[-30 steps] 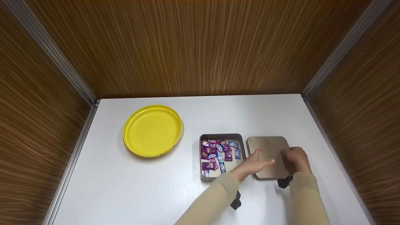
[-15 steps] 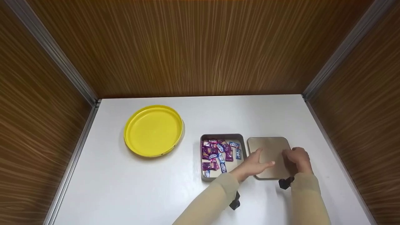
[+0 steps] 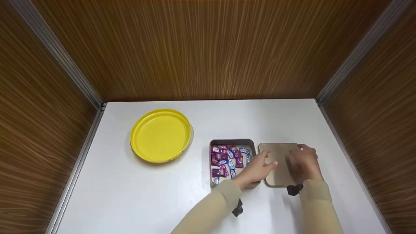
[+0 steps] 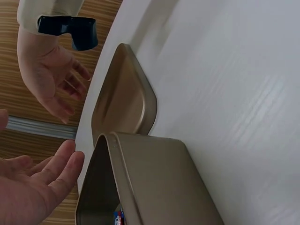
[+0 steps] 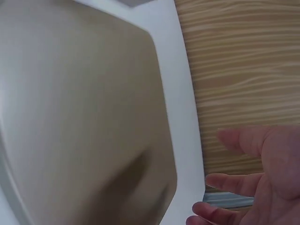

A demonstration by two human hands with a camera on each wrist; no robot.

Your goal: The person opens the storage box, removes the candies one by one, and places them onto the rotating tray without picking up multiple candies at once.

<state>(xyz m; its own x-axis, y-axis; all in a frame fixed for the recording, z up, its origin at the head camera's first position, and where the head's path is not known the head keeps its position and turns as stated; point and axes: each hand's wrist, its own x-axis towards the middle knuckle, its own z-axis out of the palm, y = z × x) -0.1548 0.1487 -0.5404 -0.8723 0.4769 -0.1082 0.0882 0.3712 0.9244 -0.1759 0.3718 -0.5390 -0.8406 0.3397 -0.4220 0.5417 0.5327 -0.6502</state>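
Observation:
An uncovered square metal tin point(image 3: 231, 142) holds several wrapped candies point(image 3: 220, 156), purple and blue. Its flat lid point(image 3: 280, 169) lies on the table just to the right. Over the tin's right side my left hand point(image 3: 255, 169) hovers with fingers loosely extended, holding nothing. Above the right part of the lid is my right hand point(image 3: 305, 161), fingers spread and relaxed, slightly blurred. In the left wrist view both hands are apart from the tin and the lid. The right wrist view also shows a gap between the fingers and the lid.
A round yellow tray point(image 3: 161, 136) sits on the left of the white table point(image 3: 146, 195). Brown wood-grain panels point(image 3: 208, 48) enclose the back and both sides, with metal strips along the corners.
My left hand has drawn slightly left, away from the lid and over the tin's edge. My right hand has lifted off the lid, its fingers opening out. The lid and candies stay put.

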